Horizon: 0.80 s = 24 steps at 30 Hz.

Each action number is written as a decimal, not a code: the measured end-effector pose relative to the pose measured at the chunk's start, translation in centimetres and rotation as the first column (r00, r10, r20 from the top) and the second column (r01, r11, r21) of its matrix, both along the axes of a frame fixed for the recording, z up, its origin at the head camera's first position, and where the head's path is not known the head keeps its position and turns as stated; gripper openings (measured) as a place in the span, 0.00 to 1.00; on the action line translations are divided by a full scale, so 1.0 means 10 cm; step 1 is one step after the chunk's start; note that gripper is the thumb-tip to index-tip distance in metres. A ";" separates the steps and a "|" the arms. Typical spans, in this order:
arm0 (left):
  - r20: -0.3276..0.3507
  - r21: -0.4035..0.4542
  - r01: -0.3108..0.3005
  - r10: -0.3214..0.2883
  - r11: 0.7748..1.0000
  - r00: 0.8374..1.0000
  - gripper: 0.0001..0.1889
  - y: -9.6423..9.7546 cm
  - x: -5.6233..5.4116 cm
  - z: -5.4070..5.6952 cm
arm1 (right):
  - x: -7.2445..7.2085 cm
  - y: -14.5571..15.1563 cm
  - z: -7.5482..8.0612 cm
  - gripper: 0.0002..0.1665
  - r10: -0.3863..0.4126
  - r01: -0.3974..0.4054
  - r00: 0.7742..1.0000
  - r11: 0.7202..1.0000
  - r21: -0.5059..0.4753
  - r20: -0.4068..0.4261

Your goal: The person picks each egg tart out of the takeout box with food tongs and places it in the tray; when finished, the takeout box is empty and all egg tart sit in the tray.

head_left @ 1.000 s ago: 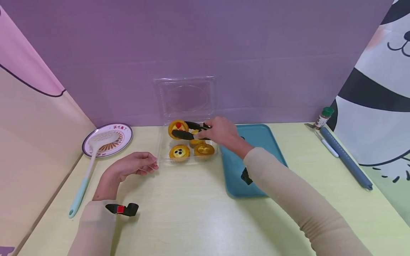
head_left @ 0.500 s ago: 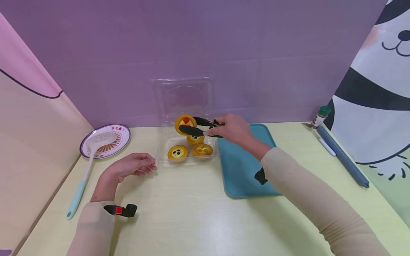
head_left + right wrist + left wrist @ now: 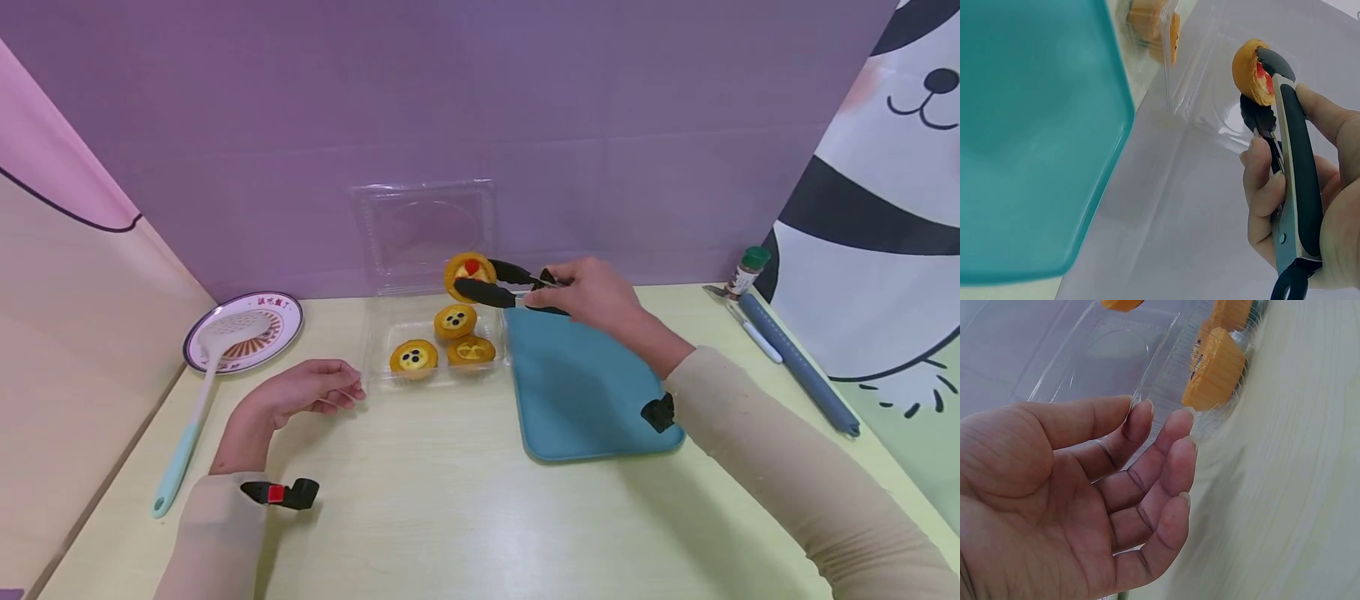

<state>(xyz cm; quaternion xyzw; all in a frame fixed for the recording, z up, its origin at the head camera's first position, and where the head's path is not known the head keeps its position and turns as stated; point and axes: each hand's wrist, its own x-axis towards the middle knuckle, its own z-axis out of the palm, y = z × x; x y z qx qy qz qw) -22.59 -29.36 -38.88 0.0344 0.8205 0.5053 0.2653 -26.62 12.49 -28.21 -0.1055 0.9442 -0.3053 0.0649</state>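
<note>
My right hand (image 3: 600, 292) grips a pair of black-tipped tongs (image 3: 1300, 169). Between the tong tips is a small tart (image 3: 459, 268) with a red topping, raised near the back edge of the blue tray (image 3: 570, 425). A clear plastic box (image 3: 382, 333) stands left of the tray with its lid (image 3: 427, 225) up. Inside it sit three more tarts: two with dark dots (image 3: 414, 357) (image 3: 455, 321) and one with a yellow topping (image 3: 471, 350). At the box's front left corner, thumb and forefinger of my left hand (image 3: 311, 387) pinch its thin edge; the other fingers are loosely bent.
On the left, a slotted ladle (image 3: 183, 467) leans across a patterned plate (image 3: 288, 321). Along the right edge lie a blue-grey rod (image 3: 802, 367), a white-handled knife (image 3: 759, 337) and a small green-capped jar (image 3: 746, 271). A purple backdrop (image 3: 600, 125) rises behind the table.
My right hand has carried the tart in the tongs up and to the right, out of the box, uncovering the dotted tart behind. My left hand stays at the box corner.
</note>
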 end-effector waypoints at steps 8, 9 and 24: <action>-0.005 0.002 0.007 -0.007 1.000 1.000 0.16 0.00 -0.01 -0.01 | 0.04 0.26 -0.01 0.44 -0.018 0.018 1.000 1.000 -0.019 -0.014; -0.005 0.000 0.008 -0.008 1.000 1.000 0.16 0.00 -0.01 -0.01 | 0.04 0.29 -0.02 0.44 -0.016 0.015 1.000 1.000 -0.018 -0.015; -0.009 0.001 0.004 -0.004 1.000 1.000 0.17 0.00 -0.01 0.00 | 0.09 0.75 -0.15 0.49 -0.056 0.057 0.998 0.997 0.050 -0.032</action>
